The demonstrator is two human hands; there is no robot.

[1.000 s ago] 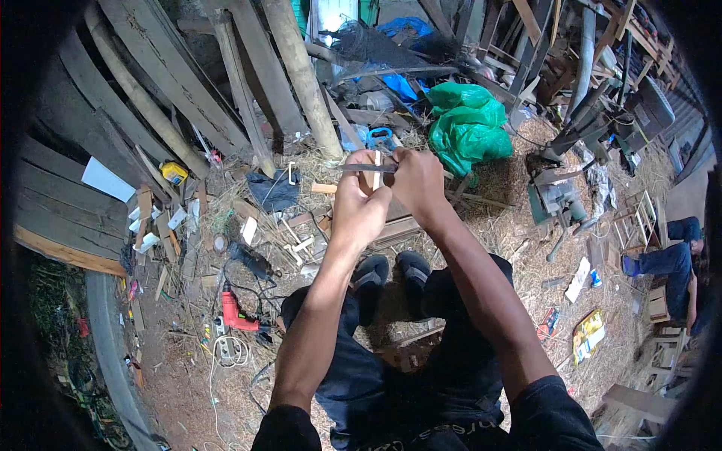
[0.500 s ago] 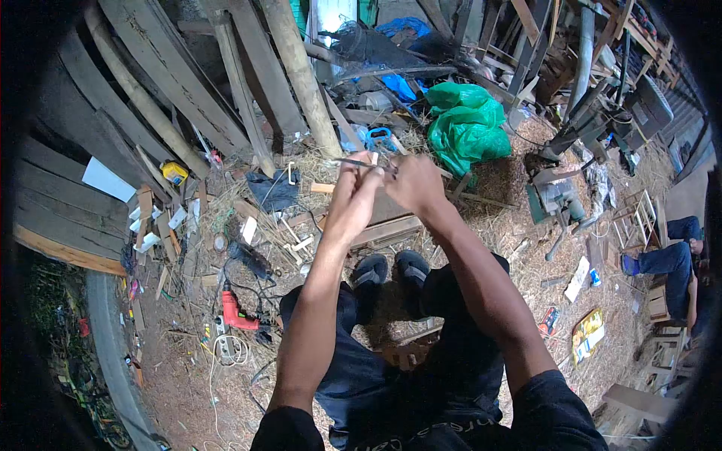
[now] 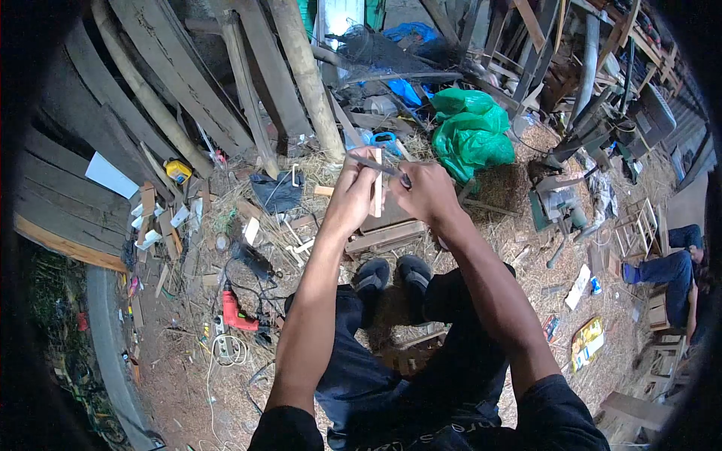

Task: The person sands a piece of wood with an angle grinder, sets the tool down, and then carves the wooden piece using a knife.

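Observation:
My left hand [image 3: 350,197] is closed round a thin, pale wooden strip [image 3: 377,188], which points away from me between thumb and fingers. In my right hand [image 3: 427,194] is a narrow, flat metal blade [image 3: 385,168] with its dark end at the fist. Slanting across the strip's upper part, the blade has its far end by my left fingers. Whether it is a knife or a file I cannot tell. Below both hands lies a wooden block [image 3: 387,234], close in front of my shoes.
A red power drill [image 3: 238,311] and a white power cord [image 3: 232,352] lie left on the shaving-covered ground. Green plastic [image 3: 475,135] bulges beyond my right hand. A machine [image 3: 556,203] stands to the right, and a seated person [image 3: 673,263] is at the far right.
The wooden strip has turned so more of its length shows. The blade has tilted, showing its flat side, and my right hand has shifted slightly right and nearer to me.

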